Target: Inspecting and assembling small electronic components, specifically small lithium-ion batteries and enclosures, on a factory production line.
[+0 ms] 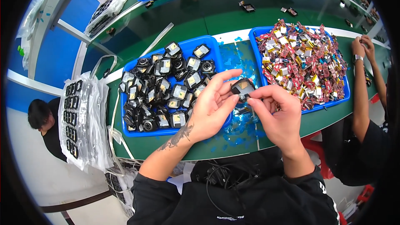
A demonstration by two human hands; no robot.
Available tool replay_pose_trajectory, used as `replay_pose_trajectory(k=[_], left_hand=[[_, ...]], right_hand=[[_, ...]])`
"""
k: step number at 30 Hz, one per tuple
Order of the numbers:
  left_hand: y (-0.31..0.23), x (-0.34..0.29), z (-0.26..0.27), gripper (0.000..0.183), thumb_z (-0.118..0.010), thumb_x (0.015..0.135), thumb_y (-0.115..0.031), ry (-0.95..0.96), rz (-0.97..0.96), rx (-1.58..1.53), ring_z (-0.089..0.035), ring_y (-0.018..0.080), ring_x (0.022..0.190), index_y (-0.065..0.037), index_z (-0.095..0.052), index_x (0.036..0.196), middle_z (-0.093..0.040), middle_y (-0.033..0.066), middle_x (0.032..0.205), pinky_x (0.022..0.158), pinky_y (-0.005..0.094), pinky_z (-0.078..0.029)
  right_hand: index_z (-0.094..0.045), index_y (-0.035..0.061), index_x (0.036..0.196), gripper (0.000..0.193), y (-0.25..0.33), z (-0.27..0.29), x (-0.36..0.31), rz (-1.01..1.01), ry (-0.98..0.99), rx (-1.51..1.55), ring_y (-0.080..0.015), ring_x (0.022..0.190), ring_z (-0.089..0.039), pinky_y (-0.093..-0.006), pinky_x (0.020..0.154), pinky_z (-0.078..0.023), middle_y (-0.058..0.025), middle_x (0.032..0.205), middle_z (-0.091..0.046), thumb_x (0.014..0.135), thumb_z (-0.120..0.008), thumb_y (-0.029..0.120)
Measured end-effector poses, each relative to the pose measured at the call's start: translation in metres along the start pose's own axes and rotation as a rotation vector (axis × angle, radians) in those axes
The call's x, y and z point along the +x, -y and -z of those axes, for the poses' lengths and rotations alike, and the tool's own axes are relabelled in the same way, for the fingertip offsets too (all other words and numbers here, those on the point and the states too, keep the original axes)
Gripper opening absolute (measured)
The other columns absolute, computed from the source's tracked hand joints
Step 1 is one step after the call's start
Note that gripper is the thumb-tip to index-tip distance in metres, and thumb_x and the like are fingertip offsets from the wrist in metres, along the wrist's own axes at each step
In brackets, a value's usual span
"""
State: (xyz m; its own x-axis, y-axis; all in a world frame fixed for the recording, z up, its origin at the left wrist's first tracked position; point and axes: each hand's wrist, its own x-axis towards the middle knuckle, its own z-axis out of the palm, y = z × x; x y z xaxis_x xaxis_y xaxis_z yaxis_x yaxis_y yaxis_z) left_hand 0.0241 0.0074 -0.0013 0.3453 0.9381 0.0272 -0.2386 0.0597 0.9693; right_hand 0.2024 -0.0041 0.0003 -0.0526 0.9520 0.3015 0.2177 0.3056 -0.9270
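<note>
Your left hand (214, 106) and right hand (279, 110) both have the black case (243, 88) in their grip, above the surface (201, 152) between two blue trays (255, 39), so please hold it steadily and press only gently.

The green bench (193, 153) is supporting two blue trays. The left tray (213, 45) and the right tray (254, 37) are standing side by side, apart. Blue scraps (236, 126) are lying scattered between them. Behind a white rail (227, 37), a second green surface (187, 24) is carrying scattered small black parts (248, 7).
</note>
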Motion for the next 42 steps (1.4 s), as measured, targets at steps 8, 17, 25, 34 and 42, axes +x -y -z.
replay_pose_trajectory(k=[8, 17, 25, 34, 42], left_hand=[[0.002, -0.005, 0.006, 0.044, -0.050, 0.093, 0.006, 0.015, -0.018, 0.040, -0.053, 0.0205, 0.123, 0.005, -0.044, 0.137, -0.054, 0.0157, 0.133, 0.104, 0.0327, -0.042], [0.004, -0.007, 0.007, 0.045, -0.050, 0.094, 0.004, 0.036, -0.038, 0.038, -0.052, 0.0222, 0.125, 0.006, -0.043, 0.138, -0.052, 0.0158, 0.137, 0.104, 0.0342, -0.042], [0.008, -0.008, 0.008, 0.045, -0.051, 0.094, 0.002, 0.027, -0.111, 0.287, -0.059, 0.0146, 0.110, 0.003, -0.045, 0.139, -0.059, 0.0146, 0.129, 0.094, 0.0282, -0.047], [-0.001, -0.013, 0.005, 0.046, -0.048, 0.096, 0.002, 0.101, -0.058, 0.238, -0.055, 0.0173, 0.118, 0.007, -0.041, 0.141, -0.055, 0.0162, 0.134, 0.098, 0.0286, -0.045], [0.001, -0.007, -0.008, 0.046, -0.045, 0.096, 0.006, -0.104, -0.185, -0.119, -0.056, 0.0125, 0.111, 0.002, -0.037, 0.141, -0.060, 0.0120, 0.118, 0.096, 0.0268, -0.043]], right_hand=[[-0.068, 0.0041, 0.084, 0.011, 0.007, -0.009, 0.011, 0.083, 0.052, -0.214, -0.0083, 0.045, -0.039, -0.0261, 0.043, -0.030, -0.0029, 0.064, -0.057, 0.076, -0.073, -0.002], [-0.070, 0.0030, 0.086, 0.008, 0.009, -0.011, 0.012, -0.015, 0.055, -0.080, -0.0021, 0.049, -0.039, -0.0213, 0.044, -0.030, 0.0008, 0.073, -0.066, 0.079, -0.072, -0.001], [-0.065, 0.0025, 0.077, 0.009, 0.008, -0.008, 0.019, 0.047, 0.109, -0.168, -0.0054, 0.048, -0.042, -0.0225, 0.046, -0.034, -0.0007, 0.070, -0.064, 0.076, -0.073, -0.001], [-0.052, 0.0036, 0.069, 0.025, 0.015, -0.002, 0.017, 0.113, 0.074, -0.149, -0.0086, 0.054, -0.037, -0.0244, 0.059, -0.044, 0.0000, 0.061, -0.042, 0.071, -0.077, -0.001], [-0.053, 0.0008, 0.103, 0.025, 0.004, 0.004, 0.014, -0.173, 0.072, 0.379, -0.0071, 0.086, -0.054, -0.0201, 0.072, -0.050, -0.0033, 0.096, -0.055, 0.082, -0.068, -0.004]])
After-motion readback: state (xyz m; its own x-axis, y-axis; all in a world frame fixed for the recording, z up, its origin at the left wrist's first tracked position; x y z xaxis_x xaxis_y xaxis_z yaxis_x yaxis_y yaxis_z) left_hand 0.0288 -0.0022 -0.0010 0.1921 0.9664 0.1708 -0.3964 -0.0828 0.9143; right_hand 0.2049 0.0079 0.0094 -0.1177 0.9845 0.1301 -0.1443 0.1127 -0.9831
